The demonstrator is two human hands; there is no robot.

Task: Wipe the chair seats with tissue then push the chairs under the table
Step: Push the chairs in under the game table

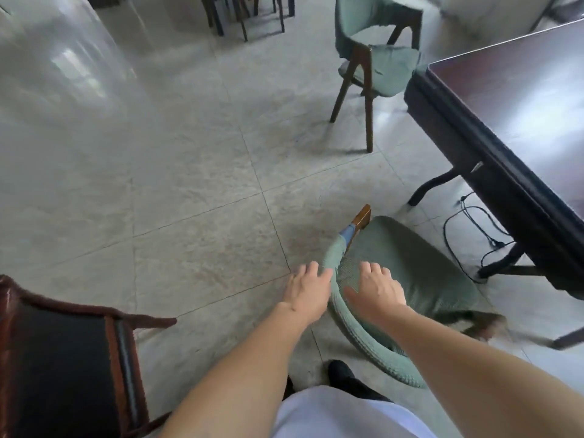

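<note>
Both hands on the curved backrest of the green fabric-covered chair with wooden frame (410, 273): left hand (308, 290) flat against its outer side, fingers spread, right hand (377, 290) draped over the inner side, fingers loose, neither grip really clamped. No tissue visible anywhere. Dark glossy surface (518, 105) ahead and right of the hands, black cable (471, 229) on the floor under it. Could easily snag a chair leg on that cable when shoving in, or slip off with grips this loose.
</note>
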